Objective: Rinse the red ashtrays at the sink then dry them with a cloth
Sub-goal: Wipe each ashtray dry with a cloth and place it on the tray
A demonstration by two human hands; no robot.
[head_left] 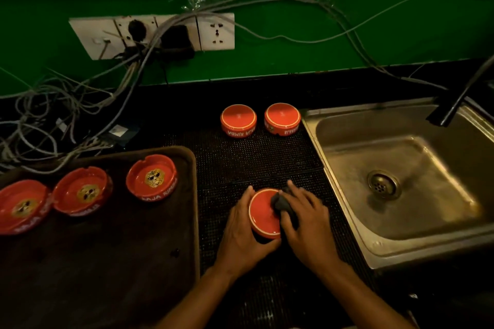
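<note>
A red ashtray [263, 212] lies upside down on the black mat, low in the middle of the view. My left hand [244, 232] grips its left side. My right hand [304, 224] holds a dark cloth [282, 204] against the ashtray's upturned base. Two more red ashtrays [238, 120] [282, 118] stand upside down at the far end of the mat. Three upright red ashtrays [151, 180] [81, 191] [22, 205] sit on a dark tray [107, 262] to the left.
A steel sink [347, 152] with a drain [384, 188] lies to the right, and a black tap [454, 104] reaches over its far corner. A tangle of cables [53, 112] and a wall socket strip [152, 35] lie behind the tray, against the green wall.
</note>
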